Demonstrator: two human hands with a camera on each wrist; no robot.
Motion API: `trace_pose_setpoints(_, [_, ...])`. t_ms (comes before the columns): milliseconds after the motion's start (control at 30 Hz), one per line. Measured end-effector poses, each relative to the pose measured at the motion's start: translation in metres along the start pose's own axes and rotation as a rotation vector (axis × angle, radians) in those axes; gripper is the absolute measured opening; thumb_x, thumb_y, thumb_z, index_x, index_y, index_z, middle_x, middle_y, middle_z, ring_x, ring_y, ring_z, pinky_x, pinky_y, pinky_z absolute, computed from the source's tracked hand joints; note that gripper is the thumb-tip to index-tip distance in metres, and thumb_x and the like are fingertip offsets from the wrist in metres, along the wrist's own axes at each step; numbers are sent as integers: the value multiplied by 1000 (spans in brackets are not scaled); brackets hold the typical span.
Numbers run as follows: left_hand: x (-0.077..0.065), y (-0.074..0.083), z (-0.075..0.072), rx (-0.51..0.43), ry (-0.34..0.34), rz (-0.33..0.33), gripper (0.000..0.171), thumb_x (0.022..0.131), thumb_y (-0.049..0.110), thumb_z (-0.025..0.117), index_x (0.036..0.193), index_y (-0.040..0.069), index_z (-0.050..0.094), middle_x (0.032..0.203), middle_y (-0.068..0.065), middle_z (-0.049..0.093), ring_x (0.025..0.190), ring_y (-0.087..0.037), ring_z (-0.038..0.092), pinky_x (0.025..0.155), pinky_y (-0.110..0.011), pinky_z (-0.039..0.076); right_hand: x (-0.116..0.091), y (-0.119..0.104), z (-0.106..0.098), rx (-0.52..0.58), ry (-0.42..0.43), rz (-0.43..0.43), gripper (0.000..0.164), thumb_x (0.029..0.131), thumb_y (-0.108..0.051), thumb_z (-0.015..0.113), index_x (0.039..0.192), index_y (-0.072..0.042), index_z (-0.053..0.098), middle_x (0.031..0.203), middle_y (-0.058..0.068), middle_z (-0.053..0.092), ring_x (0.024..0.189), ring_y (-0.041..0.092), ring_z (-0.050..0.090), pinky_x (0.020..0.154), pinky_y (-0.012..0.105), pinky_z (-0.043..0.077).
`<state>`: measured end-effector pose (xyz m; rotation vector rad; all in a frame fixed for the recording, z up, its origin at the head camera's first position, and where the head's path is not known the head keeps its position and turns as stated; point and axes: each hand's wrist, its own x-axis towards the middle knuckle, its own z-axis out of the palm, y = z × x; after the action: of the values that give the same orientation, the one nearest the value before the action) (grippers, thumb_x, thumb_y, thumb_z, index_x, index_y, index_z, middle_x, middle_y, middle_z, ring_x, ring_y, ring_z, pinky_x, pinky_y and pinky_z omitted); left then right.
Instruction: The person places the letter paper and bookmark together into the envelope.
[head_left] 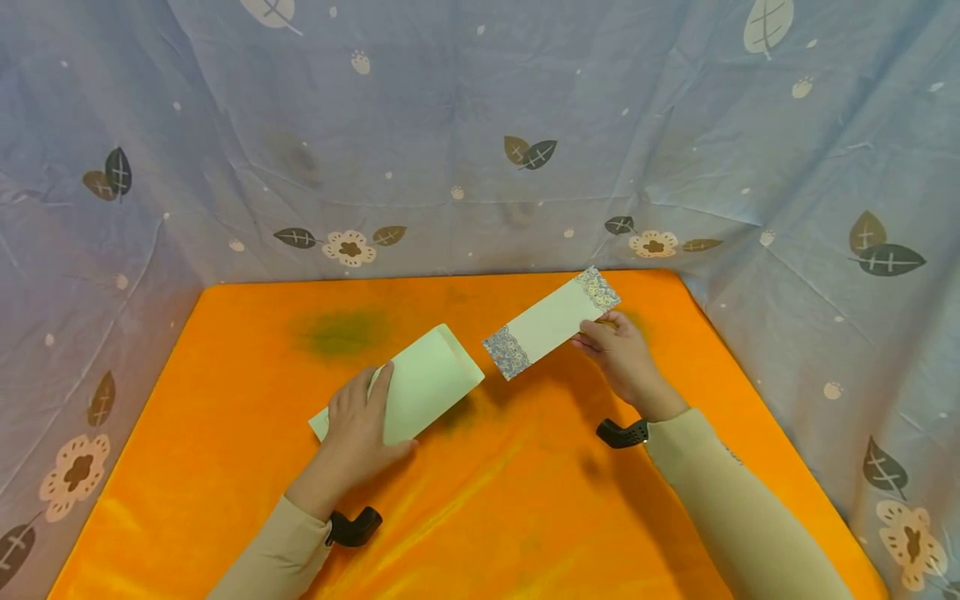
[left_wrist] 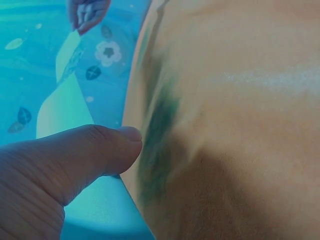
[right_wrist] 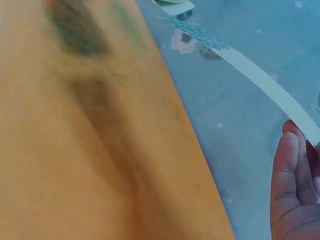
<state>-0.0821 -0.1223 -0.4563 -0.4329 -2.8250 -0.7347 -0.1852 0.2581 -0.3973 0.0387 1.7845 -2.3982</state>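
Observation:
My left hand (head_left: pixel 354 437) grips a pale green envelope (head_left: pixel 435 383) across its width, fingers over the far side and thumb at the near edge. A creased flap shows at the envelope's upper right end. In the left wrist view the thumb (left_wrist: pixel 95 147) lies across the envelope (left_wrist: pixel 64 112). My right hand (head_left: pixel 628 362) pinches a long white card (head_left: pixel 551 321) by its lower edge near the right end. Both ends of the card carry a lacy blue-grey pattern. Its left end points at the envelope's flap end, a small gap apart. The right wrist view shows the card (right_wrist: pixel 265 82) bowed.
An orange cloth (head_left: pixel 480 533) covers the table, with a dark green stain (head_left: pixel 341 332) at the back left. A grey-blue curtain (head_left: pixel 450 108) printed with leaves and flowers surrounds the back and sides. Black curved devices sit at the left cuff (head_left: pixel 356 527) and right cuff (head_left: pixel 622 432).

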Motion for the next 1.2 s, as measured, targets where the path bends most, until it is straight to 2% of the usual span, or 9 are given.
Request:
trace_pose_setpoints(467, [2, 0, 0, -15, -1, 3, 113, 67, 40, 87, 151, 2, 23, 145, -29, 26, 130, -48, 26, 103, -62, 19, 1, 3, 17, -7, -13, 29, 21, 97, -8, 58, 105, -3, 39, 98, 10, 56, 90, 22, 65, 91, 35, 51])
trace_pose_setpoints(733, [2, -1, 2, -19, 12, 12, 113, 66, 39, 88, 151, 1, 23, 145, -30, 27, 130, -49, 26, 102, -63, 19, 2, 7, 27, -10, -29, 66, 24, 99, -10, 56, 113, -3, 39, 106, 15, 52, 102, 27, 62, 99, 39, 45])
trace_pose_setpoints(967, [3, 0, 2, -25, 1, 6, 114, 66, 40, 88, 152, 2, 23, 145, -29, 27, 130, -48, 26, 103, -62, 18, 1, 12, 32, -4, -63, 70, 21, 98, -8, 56, 106, -3, 37, 104, 14, 54, 91, 21, 65, 102, 44, 41])
trace_pose_setpoints(1133, [4, 0, 1, -23, -20, -9, 114, 67, 41, 87, 152, 3, 22, 146, -28, 27, 130, -47, 26, 103, -62, 18, 1, 17, 34, -21, -71, 81, 23, 97, -7, 58, 107, -3, 38, 97, 14, 57, 95, 26, 65, 99, 42, 44])
trace_pose_setpoints(1200, [4, -1, 1, -22, -22, -9, 114, 67, 41, 87, 152, 3, 22, 146, -28, 26, 131, -47, 25, 104, -62, 18, 2, 18, 35, -28, -76, 84, 24, 97, -7, 58, 109, -2, 38, 96, 14, 56, 97, 28, 65, 102, 45, 41])
